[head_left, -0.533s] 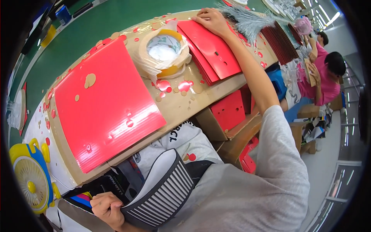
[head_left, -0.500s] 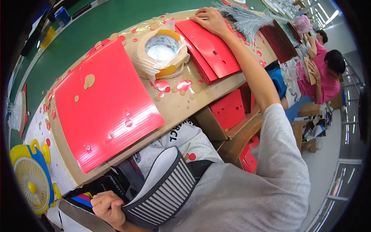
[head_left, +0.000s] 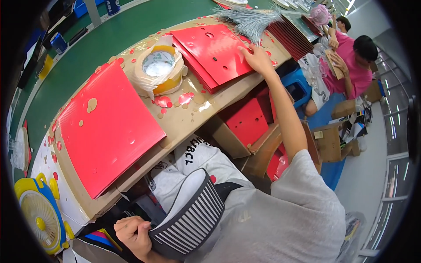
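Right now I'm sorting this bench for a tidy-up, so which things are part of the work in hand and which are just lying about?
In hand:
- right hand pressing on the stack of red punched sheets
- left hand gripping a striped pouch at the lap

Lying about:
- big red sheet
- tape roll in plastic wrap
- grey feathery bundle
- yellow-blue fan
- cardboard box of red sheets

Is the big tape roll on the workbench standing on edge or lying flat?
Lying flat: the tape roll shows its round open core facing up, resting on the cardboard-covered bench.

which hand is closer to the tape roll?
Right. The right hand rests on the stack of red sheets just beside the tape roll. The left hand is far below, off the bench, gripping a striped pouch.
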The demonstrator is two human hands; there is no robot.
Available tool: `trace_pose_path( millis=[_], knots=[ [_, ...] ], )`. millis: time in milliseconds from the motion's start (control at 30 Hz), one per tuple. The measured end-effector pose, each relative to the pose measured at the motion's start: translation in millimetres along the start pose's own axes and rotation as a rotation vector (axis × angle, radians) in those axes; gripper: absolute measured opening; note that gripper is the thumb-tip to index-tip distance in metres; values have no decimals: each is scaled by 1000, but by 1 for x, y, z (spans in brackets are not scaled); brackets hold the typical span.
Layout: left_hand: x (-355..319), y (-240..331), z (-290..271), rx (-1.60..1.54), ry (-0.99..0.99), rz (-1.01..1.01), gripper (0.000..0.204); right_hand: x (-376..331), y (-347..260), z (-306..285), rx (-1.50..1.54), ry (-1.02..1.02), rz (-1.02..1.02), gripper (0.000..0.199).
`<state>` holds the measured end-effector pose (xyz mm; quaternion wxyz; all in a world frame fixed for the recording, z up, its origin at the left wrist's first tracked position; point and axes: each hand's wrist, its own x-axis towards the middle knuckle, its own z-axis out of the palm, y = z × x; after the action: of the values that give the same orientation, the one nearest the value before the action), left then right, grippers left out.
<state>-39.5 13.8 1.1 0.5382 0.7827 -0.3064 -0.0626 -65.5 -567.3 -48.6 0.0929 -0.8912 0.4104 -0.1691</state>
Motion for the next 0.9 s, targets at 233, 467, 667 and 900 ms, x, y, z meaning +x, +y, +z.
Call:
trace_pose_path(
  millis=[233, 467, 667, 900],
  knots=[
    [-13, -2, -9, -37, 64, -24, 35, -23, -19, 5, 16, 73, 131, 64],
    [-22, -1, -19, 64, 125, 24, 34, -14, -1, 13, 102, 144, 39, 59],
    [-10, 3, -25, 24, 21, -29, 45, -38, -14, -14, -95, 430, -66, 58],
    [14, 2, 12, 215, -115, -35, 33, -244, -186, -93, 642, -462, -1059, 55]
  ],
)
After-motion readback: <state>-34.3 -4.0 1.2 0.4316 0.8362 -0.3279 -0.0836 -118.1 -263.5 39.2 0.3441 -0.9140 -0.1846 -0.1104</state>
